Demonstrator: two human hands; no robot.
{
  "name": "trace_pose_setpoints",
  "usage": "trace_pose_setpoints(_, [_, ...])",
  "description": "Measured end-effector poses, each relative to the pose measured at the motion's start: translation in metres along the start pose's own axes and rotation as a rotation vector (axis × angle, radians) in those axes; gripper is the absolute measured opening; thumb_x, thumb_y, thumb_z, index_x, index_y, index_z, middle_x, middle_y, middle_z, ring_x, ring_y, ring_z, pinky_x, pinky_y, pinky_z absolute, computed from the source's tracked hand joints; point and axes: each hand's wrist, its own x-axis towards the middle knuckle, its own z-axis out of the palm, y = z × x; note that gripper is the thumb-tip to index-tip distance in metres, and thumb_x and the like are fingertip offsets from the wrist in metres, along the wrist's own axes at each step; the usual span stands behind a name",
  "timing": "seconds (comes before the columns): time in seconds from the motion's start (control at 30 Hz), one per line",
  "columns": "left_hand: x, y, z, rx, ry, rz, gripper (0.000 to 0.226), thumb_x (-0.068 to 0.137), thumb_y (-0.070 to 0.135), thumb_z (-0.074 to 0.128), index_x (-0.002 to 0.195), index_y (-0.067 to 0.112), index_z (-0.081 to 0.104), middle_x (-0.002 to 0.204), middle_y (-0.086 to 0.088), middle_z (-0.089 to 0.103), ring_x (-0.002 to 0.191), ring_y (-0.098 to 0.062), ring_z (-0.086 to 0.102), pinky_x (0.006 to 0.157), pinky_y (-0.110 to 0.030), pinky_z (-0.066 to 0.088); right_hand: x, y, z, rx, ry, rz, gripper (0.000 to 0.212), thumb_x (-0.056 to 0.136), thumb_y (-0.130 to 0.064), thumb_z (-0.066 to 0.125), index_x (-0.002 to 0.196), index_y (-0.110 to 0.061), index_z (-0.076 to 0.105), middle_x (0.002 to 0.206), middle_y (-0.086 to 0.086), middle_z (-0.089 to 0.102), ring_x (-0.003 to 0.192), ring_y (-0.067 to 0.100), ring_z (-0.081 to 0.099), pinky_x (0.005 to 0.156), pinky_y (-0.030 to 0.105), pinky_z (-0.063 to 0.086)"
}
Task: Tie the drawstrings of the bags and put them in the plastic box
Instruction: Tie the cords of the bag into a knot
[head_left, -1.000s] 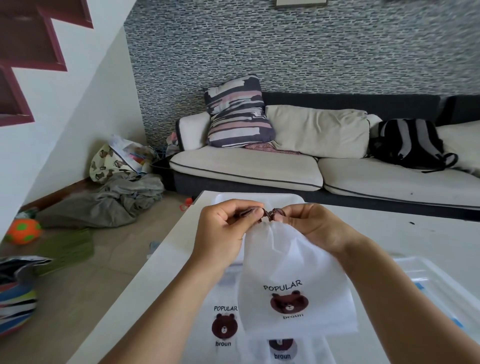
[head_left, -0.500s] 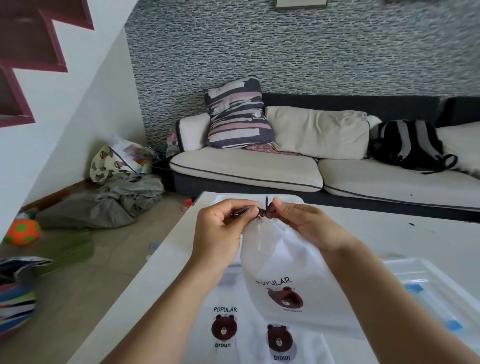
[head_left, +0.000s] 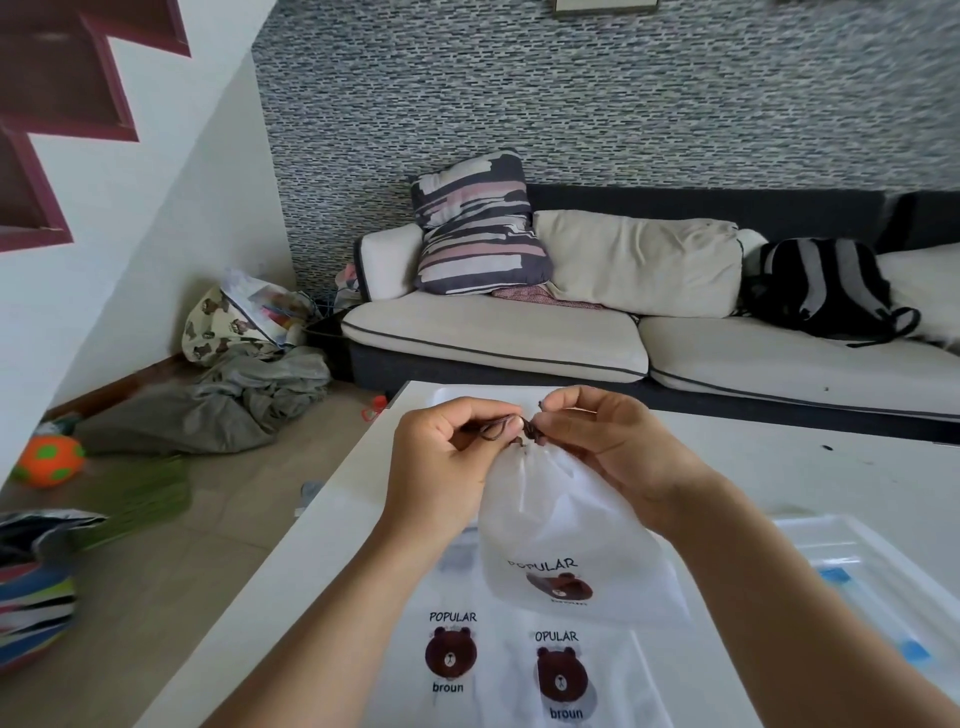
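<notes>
Fingers of both hands pinch the dark drawstring (head_left: 511, 431) at the gathered neck of a white bag (head_left: 563, 530). With thumb and curled fingers, the left hand (head_left: 441, 462) grips a loop of the cord, and the right hand (head_left: 613, 447) pinches it at the knot. Held above the white table (head_left: 311, 561), the bag hangs over more bear-printed bags (head_left: 498, 670) lying flat. To the right sits the clear plastic box (head_left: 872, 566).
</notes>
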Motion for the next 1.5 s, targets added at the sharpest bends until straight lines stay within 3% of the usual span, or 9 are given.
trace_pose_setpoints(0.3, [0.003, -0.005, -0.002, 0.124, -0.067, 0.053, 0.011, 0.085, 0.004, 0.076, 0.089, 0.014, 0.080, 0.083, 0.007, 0.077, 0.081, -0.009, 0.073, 0.076, -0.021, 0.055, 0.001, -0.008, -0.006, -0.460, -0.120, -0.108, 0.013, 0.087, -0.006, 0.074, 0.098, -0.006, 0.080, 0.102, 0.016, 0.077, 0.103, 0.028, 0.071, 0.100, 0.037, 0.054])
trace_pose_setpoints(0.53, [0.003, -0.009, -0.003, 0.126, -0.086, -0.041, 0.014, 0.081, 0.006, 0.080, 0.089, 0.016, 0.080, 0.080, 0.004, 0.078, 0.077, -0.011, 0.074, 0.074, -0.024, 0.056, 0.003, -0.012, -0.003, -0.905, -0.059, -0.106, 0.005, 0.085, -0.019, 0.078, 0.084, -0.022, 0.082, 0.082, 0.005, 0.076, 0.068, 0.011, 0.056, 0.062, 0.026, 0.043])
trace_pose_setpoints(0.73, [0.010, -0.004, -0.016, -0.215, -0.236, -0.261, 0.026, 0.091, 0.003, 0.068, 0.095, 0.026, 0.080, 0.099, -0.006, 0.078, 0.095, -0.017, 0.074, 0.085, -0.022, 0.055, 0.002, -0.002, -0.009, -0.400, -0.154, -0.001, 0.017, 0.090, -0.012, 0.070, 0.100, 0.002, 0.074, 0.092, 0.018, 0.065, 0.084, 0.028, 0.051, 0.078, 0.040, 0.042])
trace_pose_setpoints(0.9, [0.006, -0.009, -0.012, 0.051, -0.116, -0.128, 0.010, 0.085, 0.010, 0.077, 0.083, 0.020, 0.079, 0.082, 0.001, 0.078, 0.079, -0.015, 0.075, 0.076, -0.029, 0.056, -0.001, -0.001, -0.005, -0.222, -0.194, 0.067, 0.014, 0.095, 0.001, 0.059, 0.092, 0.002, 0.073, 0.084, 0.010, 0.072, 0.073, 0.015, 0.069, 0.068, 0.021, 0.056])
trace_pose_setpoints(1.07, [0.003, -0.004, -0.012, 0.087, -0.152, -0.119, 0.014, 0.090, 0.014, 0.073, 0.083, 0.024, 0.080, 0.079, 0.004, 0.077, 0.073, -0.015, 0.073, 0.071, -0.029, 0.057, 0.001, -0.003, -0.002, -0.322, -0.125, 0.016, 0.013, 0.092, -0.004, 0.066, 0.091, -0.004, 0.079, 0.088, 0.013, 0.074, 0.080, 0.022, 0.066, 0.077, 0.030, 0.055])
trace_pose_setpoints(1.2, [0.003, -0.001, -0.013, 0.097, -0.189, -0.204, 0.023, 0.092, 0.036, 0.070, 0.071, 0.028, 0.076, 0.061, 0.009, 0.061, 0.053, -0.009, 0.050, 0.053, -0.024, 0.038, 0.002, -0.004, 0.001, -0.581, -0.058, -0.056, 0.011, 0.091, -0.014, 0.072, 0.085, -0.007, 0.079, 0.069, 0.003, 0.060, 0.064, 0.015, 0.045, 0.063, 0.029, 0.035])
trace_pose_setpoints(1.33, [0.006, -0.007, -0.014, 0.228, -0.191, -0.107, 0.012, 0.072, 0.038, 0.084, 0.080, 0.029, 0.080, 0.084, 0.011, 0.077, 0.087, -0.016, 0.073, 0.087, -0.035, 0.057, 0.002, -0.002, 0.008, -0.725, -0.067, -0.109, 0.012, 0.093, -0.009, 0.068, 0.087, -0.002, 0.076, 0.070, 0.006, 0.058, 0.063, 0.014, 0.045, 0.059, 0.025, 0.034])
trace_pose_setpoints(1.4, [0.008, -0.008, -0.017, 0.204, -0.211, -0.131, 0.015, 0.072, 0.036, 0.084, 0.082, 0.025, 0.081, 0.085, 0.007, 0.078, 0.088, -0.023, 0.073, 0.087, -0.041, 0.057, 0.002, -0.002, 0.008, -0.764, -0.079, -0.108, 0.014, 0.094, -0.012, 0.067, 0.087, -0.003, 0.076, 0.073, 0.009, 0.056, 0.068, 0.018, 0.042, 0.062, 0.030, 0.033])
trace_pose_setpoints(1.5, [0.007, -0.010, -0.021, 0.145, -0.244, -0.198, 0.008, 0.081, 0.015, 0.081, 0.082, 0.023, 0.080, 0.084, 0.007, 0.078, 0.085, -0.009, 0.073, 0.081, -0.025, 0.053, 0.000, -0.002, 0.005, -0.782, -0.088, -0.071, 0.016, 0.095, -0.019, 0.067, 0.086, -0.010, 0.078, 0.069, 0.002, 0.051, 0.064, 0.015, 0.038, 0.058, 0.024, 0.031])
